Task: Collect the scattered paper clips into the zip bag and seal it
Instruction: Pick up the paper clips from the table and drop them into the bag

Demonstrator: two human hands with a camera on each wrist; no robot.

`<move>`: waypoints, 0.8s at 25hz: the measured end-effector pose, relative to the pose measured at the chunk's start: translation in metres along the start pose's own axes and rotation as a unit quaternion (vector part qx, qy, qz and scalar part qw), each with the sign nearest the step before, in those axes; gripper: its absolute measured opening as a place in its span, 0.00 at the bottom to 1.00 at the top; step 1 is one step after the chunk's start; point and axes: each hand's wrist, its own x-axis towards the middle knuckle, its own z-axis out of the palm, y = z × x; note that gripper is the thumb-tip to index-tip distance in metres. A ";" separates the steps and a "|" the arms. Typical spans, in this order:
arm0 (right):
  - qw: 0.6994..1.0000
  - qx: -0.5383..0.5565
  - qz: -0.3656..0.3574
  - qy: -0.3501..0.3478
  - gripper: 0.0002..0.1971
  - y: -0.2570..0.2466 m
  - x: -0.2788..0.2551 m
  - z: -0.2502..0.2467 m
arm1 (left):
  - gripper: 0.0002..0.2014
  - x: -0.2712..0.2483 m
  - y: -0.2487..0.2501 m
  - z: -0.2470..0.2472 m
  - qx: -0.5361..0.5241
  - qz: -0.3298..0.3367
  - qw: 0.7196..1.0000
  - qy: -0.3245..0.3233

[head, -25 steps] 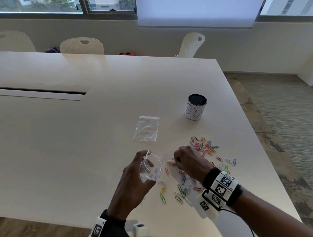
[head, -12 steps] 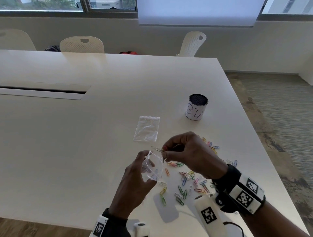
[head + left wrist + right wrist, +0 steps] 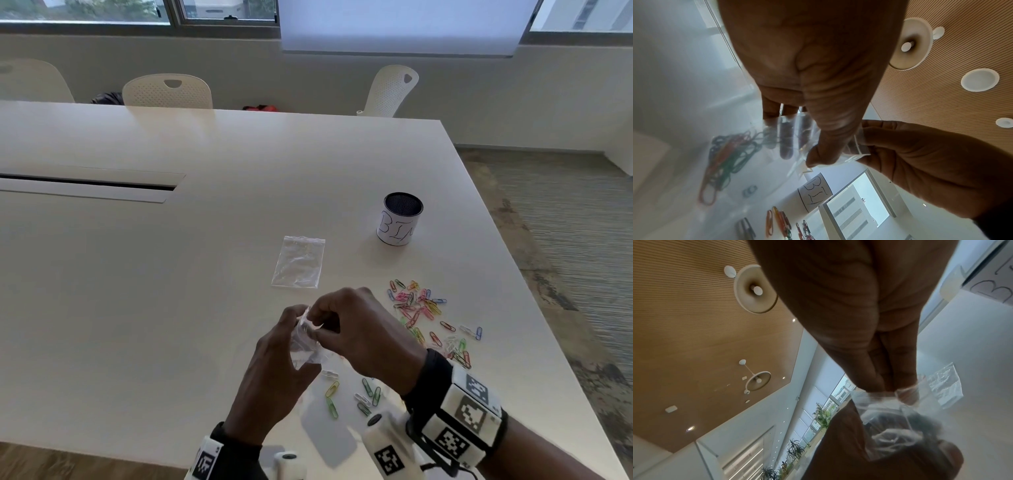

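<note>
My left hand [image 3: 274,373] holds a small clear zip bag [image 3: 305,346] upright just above the table. In the left wrist view several coloured paper clips [image 3: 725,162] lie inside it, under the left hand [image 3: 818,155]. My right hand [image 3: 337,327] has its pinched fingertips [image 3: 906,394] pushed into the zip bag's [image 3: 890,418] mouth; the clips they carry are mostly hidden. Loose paper clips [image 3: 416,306] lie scattered to the right, with a few more clips [image 3: 368,394] below the hands.
A second, flat zip bag [image 3: 298,262] lies just beyond my hands. A white cup marked BIN [image 3: 399,219] stands at the back right. The table's right edge [image 3: 534,308] runs close to the clips.
My right hand picked clips off the table, lifted them left and now has its fingertips in the bag's mouth. The left hand kept the bag in place.
</note>
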 end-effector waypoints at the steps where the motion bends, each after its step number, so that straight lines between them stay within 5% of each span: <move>1: 1.000 -0.008 -0.005 -0.002 0.12 -0.001 -0.001 -0.001 | 0.33 0.000 0.000 0.000 -0.002 0.000 1.000 -0.001; 9: 0.997 0.005 -0.010 0.079 0.04 0.025 0.008 -0.021 | 0.33 -0.005 -0.001 -0.014 -0.011 -0.015 1.000 0.023; 16: 0.976 -0.081 -0.027 -0.200 0.27 0.068 0.008 0.035 | 0.35 -0.019 0.001 -0.039 -0.012 -0.018 0.997 0.069; 20: 0.946 -0.132 -0.089 -0.282 0.31 0.076 0.001 0.048 | 0.36 -0.026 0.002 -0.039 -0.013 -0.021 0.997 0.078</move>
